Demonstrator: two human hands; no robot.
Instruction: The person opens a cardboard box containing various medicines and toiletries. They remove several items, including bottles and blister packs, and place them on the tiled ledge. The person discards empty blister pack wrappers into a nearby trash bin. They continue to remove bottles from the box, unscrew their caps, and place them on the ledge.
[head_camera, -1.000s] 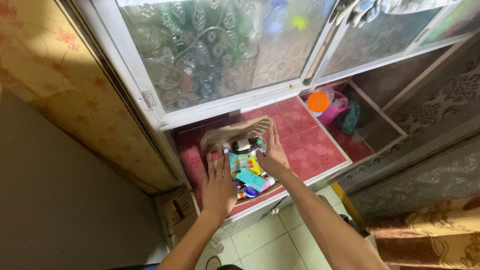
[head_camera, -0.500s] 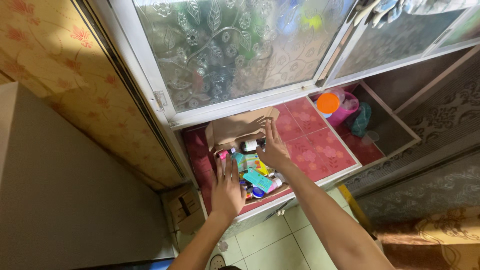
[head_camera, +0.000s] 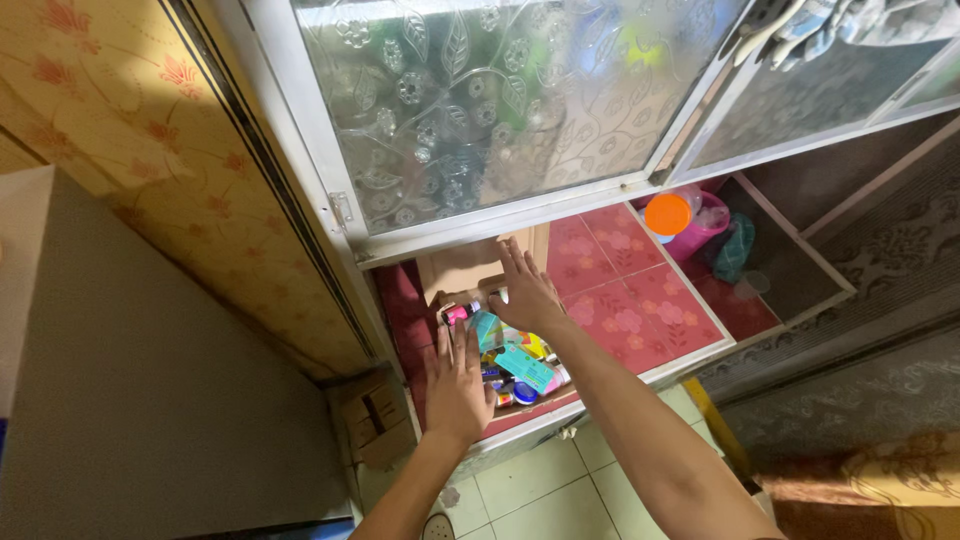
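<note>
Near the centre of the frame, a cardboard box (head_camera: 470, 275) crammed with small bottles, tubes and bright packets (head_camera: 515, 362) sits on the red floral-patterned shelf (head_camera: 640, 310) of a cabinet, with its far end tucked under the frosted glass door (head_camera: 490, 110) that fills the upper middle of the picture. The left hand (head_camera: 458, 385) lies flat against the box's near left side, fingers spread and straight, pinching nothing; the right hand (head_camera: 522, 295) rests open on the right side, farther in, fingers likewise spread, with its fingertips at the upright flap. So the box sits between the 2 palms, touched on both sides rather than gripped, and nothing is lifted clear of the shelf. As a judgement, the work looks well on: the box seems mostly lodged in the left part of the shelf, its back end already below the door's lower edge, while its near end with the packets lies close to the shelf's front lip; what seems left is seating that near end. To the upper right of the box, well apart from it, an orange-lidded pink container (head_camera: 680, 220) and a teal cloth (head_camera: 738, 250) stand in the shelf's far corner. A smaller carton (head_camera: 375, 425) rests on the floor at lower left.
</note>
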